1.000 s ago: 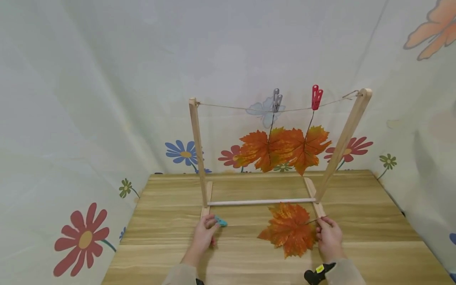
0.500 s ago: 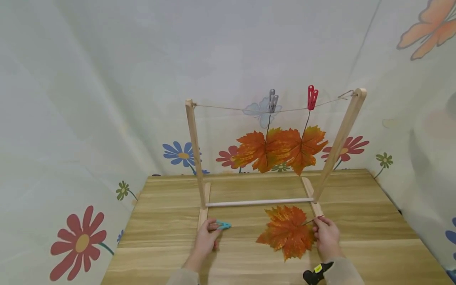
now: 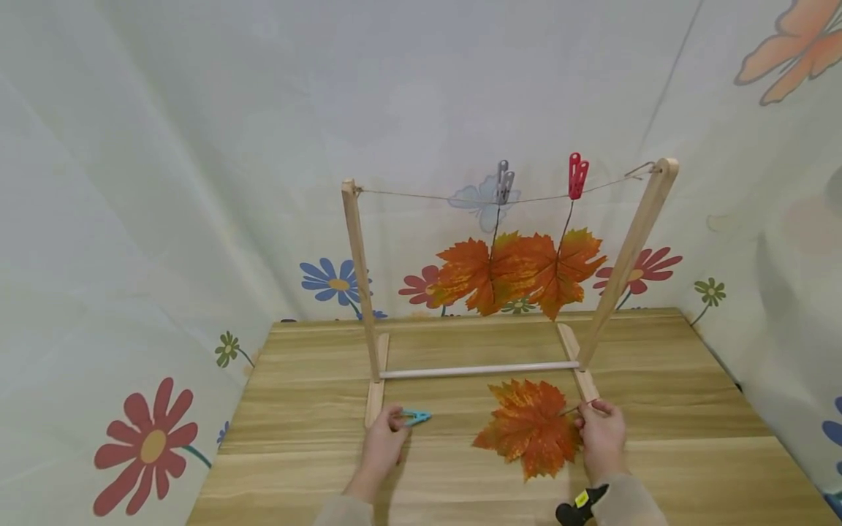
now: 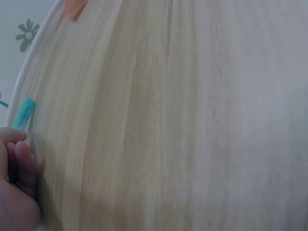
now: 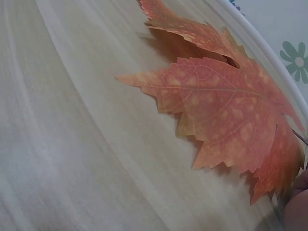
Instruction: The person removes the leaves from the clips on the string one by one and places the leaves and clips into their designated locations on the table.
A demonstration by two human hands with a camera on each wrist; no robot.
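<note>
My left hand (image 3: 384,443) pinches a turquoise clothespin (image 3: 417,417) by its handle end, low over the table; the clothespin's tip points right. In the left wrist view the same clothespin (image 4: 24,114) sticks up past the curled fingers (image 4: 25,161). My right hand (image 3: 603,437) pinches the thin dark stem of an orange maple leaf (image 3: 531,429), whose blade spreads to the left between the hands. The right wrist view shows this leaf (image 5: 226,110) large, with only a sliver of the hand at the lower right edge.
Behind the hands stands a wooden frame (image 3: 358,277) with a white crossbar (image 3: 480,370). On its string (image 3: 421,195), a grey clothespin (image 3: 504,183) and a red clothespin (image 3: 577,177) each hold a hanging maple leaf (image 3: 559,270). All stand on a wood-grain table (image 3: 316,351) before a flower-printed curtain.
The turquoise clothespin has turned in my left fingers and now shows more of its length, pointing right. My right hand keeps its pinch on the leaf's stem, nearly still.
</note>
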